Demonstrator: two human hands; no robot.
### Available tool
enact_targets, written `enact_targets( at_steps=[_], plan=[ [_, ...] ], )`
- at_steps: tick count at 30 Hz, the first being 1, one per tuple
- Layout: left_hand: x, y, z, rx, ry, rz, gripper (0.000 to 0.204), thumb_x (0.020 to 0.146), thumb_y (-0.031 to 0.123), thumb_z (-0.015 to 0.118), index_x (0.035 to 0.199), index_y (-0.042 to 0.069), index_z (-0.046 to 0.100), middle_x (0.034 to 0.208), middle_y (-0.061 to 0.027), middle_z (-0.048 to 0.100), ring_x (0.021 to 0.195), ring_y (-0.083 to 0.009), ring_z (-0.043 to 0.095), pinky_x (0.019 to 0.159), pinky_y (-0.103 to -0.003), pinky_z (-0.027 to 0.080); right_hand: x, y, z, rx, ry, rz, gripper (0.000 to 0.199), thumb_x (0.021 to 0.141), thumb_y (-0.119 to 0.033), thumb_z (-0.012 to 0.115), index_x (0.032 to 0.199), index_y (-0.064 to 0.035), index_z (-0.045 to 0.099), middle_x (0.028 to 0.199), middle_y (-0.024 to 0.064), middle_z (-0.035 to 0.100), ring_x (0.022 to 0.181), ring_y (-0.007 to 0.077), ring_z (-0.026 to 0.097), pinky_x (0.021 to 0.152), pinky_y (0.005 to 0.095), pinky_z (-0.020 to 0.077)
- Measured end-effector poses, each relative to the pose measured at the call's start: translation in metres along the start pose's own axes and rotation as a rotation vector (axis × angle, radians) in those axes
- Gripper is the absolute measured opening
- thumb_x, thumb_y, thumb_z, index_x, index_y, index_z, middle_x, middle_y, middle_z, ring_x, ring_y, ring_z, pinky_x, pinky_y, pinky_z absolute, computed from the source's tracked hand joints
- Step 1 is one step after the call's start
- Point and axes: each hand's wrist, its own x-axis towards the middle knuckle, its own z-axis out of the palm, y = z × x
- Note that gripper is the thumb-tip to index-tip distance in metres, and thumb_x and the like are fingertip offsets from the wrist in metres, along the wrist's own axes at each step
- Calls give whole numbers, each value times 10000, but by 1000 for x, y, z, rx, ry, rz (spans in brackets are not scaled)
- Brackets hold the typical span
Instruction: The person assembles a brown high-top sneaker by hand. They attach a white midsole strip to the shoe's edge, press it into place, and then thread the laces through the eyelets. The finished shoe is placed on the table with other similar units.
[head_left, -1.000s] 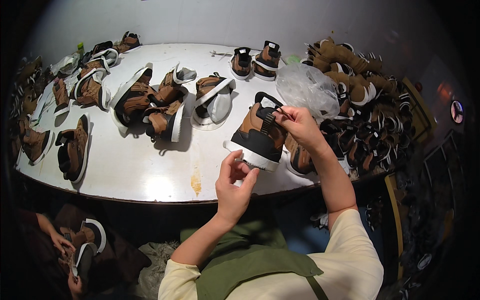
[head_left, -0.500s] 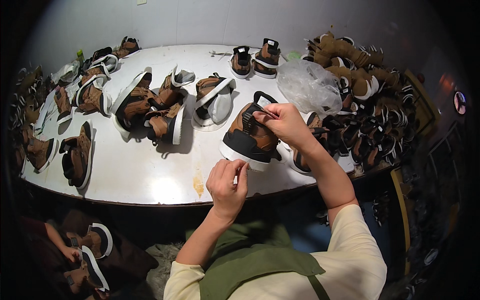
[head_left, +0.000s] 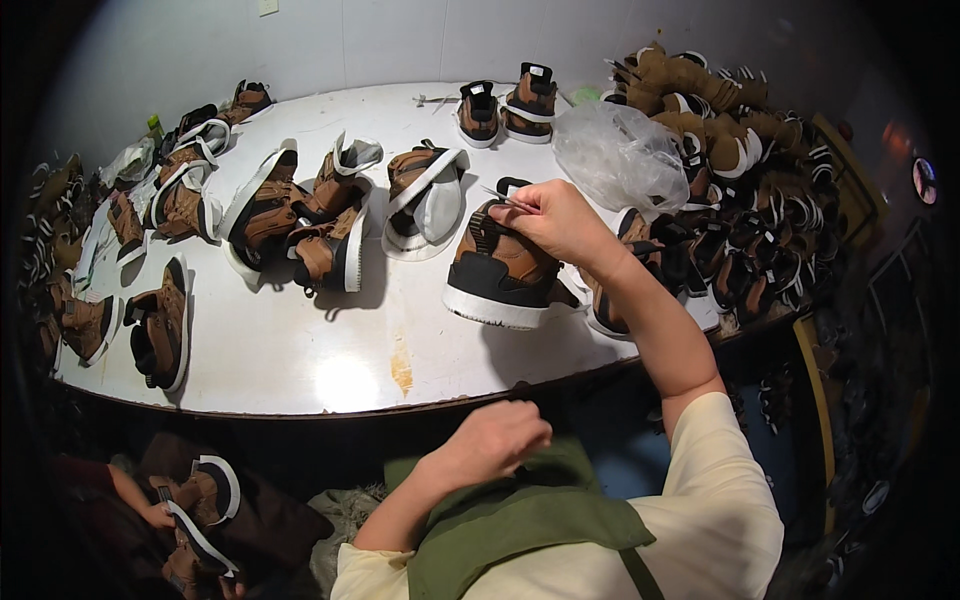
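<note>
In front of me on the white table stands a brown and black shoe (head_left: 505, 278) with a white sole, its black end toward me. My right hand (head_left: 560, 225) is closed at its top, gripping a thin pointed metal tool (head_left: 515, 200) that looks like tweezers, the tip pointing left. Below the table edge, over my green apron (head_left: 530, 535), my left hand (head_left: 498, 437) has its fingers curled closed. Whether anything is inside them is hidden. It is apart from the shoe.
More brown shoes (head_left: 265, 215) with white soles spread over the table's left and middle. A clear plastic bag (head_left: 620, 155) lies at the right beside a large heap of shoes (head_left: 760, 200). At lower left, another person's hand (head_left: 158, 515) is at a shoe (head_left: 205, 530).
My left hand has drawn back from the shoe's sole, down toward my lap. My right hand has shifted slightly up and left, and its tool's pointed tip now shows.
</note>
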Motion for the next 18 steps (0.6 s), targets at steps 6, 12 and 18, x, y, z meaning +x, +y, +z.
enact_targets(
  at_steps=[6,12,18],
  plan=[
    [-1,-3,2,110,-48,-95,217,784,127,737,670,34,578,709,-88,540,643,-277,555,596,-356,468,1,2,-1,38,-12,30,414,843,-336,696,647,15,598,529,119,495,513,182,400,549,334,401],
    [31,-11,-24,276,736,-250,182,744,5,729,897,10,630,801,-90,600,696,-201,562,610,-288,461,-2,-1,4,-75,16,-3,422,845,-368,680,649,-2,608,564,145,554,514,286,459,552,366,419],
    [47,-16,-35,513,773,-302,165,737,39,740,844,41,615,766,-74,559,667,-230,570,571,-339,450,-7,-10,20,-114,73,-127,294,848,-248,711,776,32,664,593,134,575,516,137,439,528,306,413]
  ],
)
